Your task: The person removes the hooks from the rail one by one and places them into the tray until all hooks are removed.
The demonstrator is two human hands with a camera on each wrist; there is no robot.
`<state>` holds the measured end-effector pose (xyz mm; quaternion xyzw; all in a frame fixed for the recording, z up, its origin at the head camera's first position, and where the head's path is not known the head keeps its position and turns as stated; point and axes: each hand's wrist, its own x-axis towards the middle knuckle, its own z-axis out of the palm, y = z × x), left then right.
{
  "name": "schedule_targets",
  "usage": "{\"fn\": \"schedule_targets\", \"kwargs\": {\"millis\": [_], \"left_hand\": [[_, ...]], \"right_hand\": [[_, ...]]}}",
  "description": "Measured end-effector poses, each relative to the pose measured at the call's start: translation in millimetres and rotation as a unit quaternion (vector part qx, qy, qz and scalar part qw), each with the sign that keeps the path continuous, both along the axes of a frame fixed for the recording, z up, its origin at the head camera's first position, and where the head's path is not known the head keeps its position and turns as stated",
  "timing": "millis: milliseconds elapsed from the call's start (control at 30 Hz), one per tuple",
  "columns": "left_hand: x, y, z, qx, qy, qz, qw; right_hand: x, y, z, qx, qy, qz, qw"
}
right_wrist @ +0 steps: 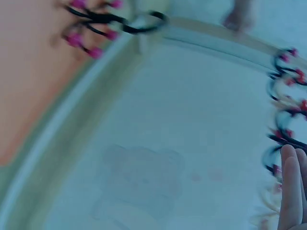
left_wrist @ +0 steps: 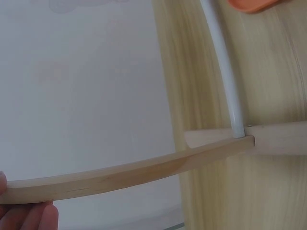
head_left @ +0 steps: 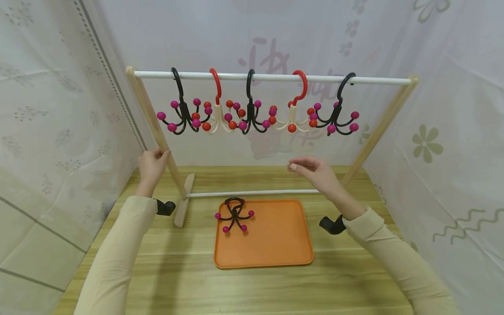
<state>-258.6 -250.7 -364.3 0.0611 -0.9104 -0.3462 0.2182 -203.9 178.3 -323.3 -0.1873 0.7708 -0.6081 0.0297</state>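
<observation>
Left hand (head_left: 152,167) grips rack post (head_left: 155,124); right hand (head_left: 313,172) loose. Lower centre, black claw hanger (head_left: 235,213): hook, long axis up-frame.

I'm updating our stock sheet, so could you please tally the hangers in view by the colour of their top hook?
Black-hooked hangers: 4 (3 on the rail, 1 on the tray)
Red-hooked hangers: 2 (both on the rail)
Total: 6

Wood-grain tabletop (head_left: 252,291); pale printed curtains (head_left: 464,105) around; faint pink figure (head_left: 264,146), perhaps bear
</observation>
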Motion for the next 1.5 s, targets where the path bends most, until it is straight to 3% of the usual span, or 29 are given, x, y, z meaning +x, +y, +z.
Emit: {"fn": "schedule_targets", "kwargs": {"millis": [200, 333, 467, 667, 867, 967, 1100, 1267, 1500], "left_hand": [[-0.3, -0.5, -0.2, -0.002, -0.005, -0.001, 1.0], [0.0, -0.2, -0.2, -0.003, -0.005, 0.0, 1.0], [-0.4, -0.3, 0.4, -0.006, -0.002, 0.003, 1.0], [-0.8, -0.5, 1.0, -0.01, 0.003, 0.001, 0.9999], [-0.8, -0.9, 0.7, -0.005, -0.005, -0.003, 1.0], [-1.0, -1.3, 0.2, -0.004, -0.006, -0.002, 1.0], [-1.3, -1.7, 0.0, -0.007, -0.006, -0.002, 1.0], [-1.7, -1.6, 1.3, -0.006, 0.0, -0.002, 1.0], [-1.2, -1.2, 0.7, -0.007, -0.004, 0.0, 1.0]], "right_hand": [[-4.8, 6.9, 32.9, -0.05, 0.033, 0.008, 0.9981], [-9.1, 12.6, 48.8, -0.074, 0.066, -0.01, 0.995], [-14.3, 19.1, 62.1, -0.067, 0.12, -0.078, 0.9874], [-25.2, 30.1, 74.2, -0.025, 0.158, -0.216, 0.9632], [-40.0, 35.5, 81.2, -0.053, 0.172, -0.291, 0.9396], [-45.7, 37.5, 84.9, -0.045, 0.177, -0.318, 0.9304], [-51.1, 39.0, 89.2, -0.027, 0.156, -0.333, 0.9295], [-58.0, 39.6, 94.1, -0.004, 0.162, -0.33, 0.93], [-68.6, 38.4, 96.0, -0.003, 0.153, -0.308, 0.939]]}}
